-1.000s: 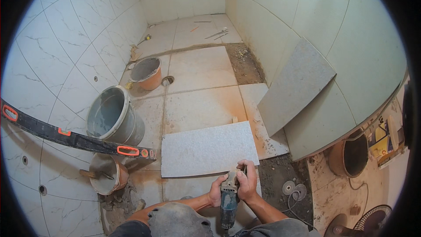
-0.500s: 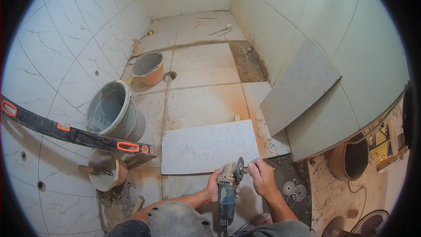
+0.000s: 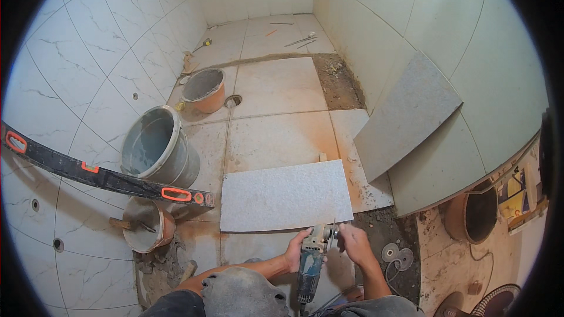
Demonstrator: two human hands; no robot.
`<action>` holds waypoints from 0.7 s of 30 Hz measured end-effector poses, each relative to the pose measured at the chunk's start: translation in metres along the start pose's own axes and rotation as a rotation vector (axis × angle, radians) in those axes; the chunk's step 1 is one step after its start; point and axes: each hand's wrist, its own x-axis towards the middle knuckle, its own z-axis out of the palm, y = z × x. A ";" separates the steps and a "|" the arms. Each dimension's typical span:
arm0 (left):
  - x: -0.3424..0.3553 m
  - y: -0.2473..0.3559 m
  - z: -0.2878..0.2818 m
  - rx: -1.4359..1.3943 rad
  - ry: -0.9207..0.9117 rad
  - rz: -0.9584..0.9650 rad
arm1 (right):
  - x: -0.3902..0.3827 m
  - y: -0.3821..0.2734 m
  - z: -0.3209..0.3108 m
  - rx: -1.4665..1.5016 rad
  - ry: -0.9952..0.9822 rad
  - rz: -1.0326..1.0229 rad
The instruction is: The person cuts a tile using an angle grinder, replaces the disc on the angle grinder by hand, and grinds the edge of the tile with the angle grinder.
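Observation:
My left hand (image 3: 296, 251) is wrapped round the head of a blue-green and grey angle grinder (image 3: 310, 267), held upright in front of my body. The grinder's disc (image 3: 333, 232), seen nearly edge-on, is on its right side. At the outer face of the disc is my right hand (image 3: 356, 244), its fingers bent and pinched near the disc's centre. Whatever those fingers grip is too small to make out. Just beyond the grinder lies a pale grey rectangular tile (image 3: 285, 196) on the tiled floor.
A long black spirit level (image 3: 129, 186) stretches in from the left, past a large grey bucket (image 3: 188, 161) and a mortar bucket (image 3: 167, 229). Another bucket (image 3: 212, 103) stands near the drain hole (image 3: 234, 101). A loose tile (image 3: 408, 117) leans on the right wall. Spare discs (image 3: 390, 252) lie at right.
The grinder has turned, so its disc now shows more edge-on. My right hand has dropped slightly and stays at the disc. The whole view has shifted a little.

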 end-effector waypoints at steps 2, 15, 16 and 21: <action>-0.002 -0.001 -0.002 0.006 -0.011 -0.008 | -0.009 -0.016 0.010 -0.118 -0.033 -0.031; -0.003 -0.004 -0.006 0.073 0.027 0.008 | -0.012 -0.003 0.023 0.332 0.095 -0.024; -0.002 -0.001 -0.008 0.090 0.065 0.030 | -0.009 -0.001 0.022 0.355 0.075 -0.010; 0.012 -0.014 -0.023 0.084 0.140 0.011 | -0.012 0.028 0.019 0.274 0.140 -0.344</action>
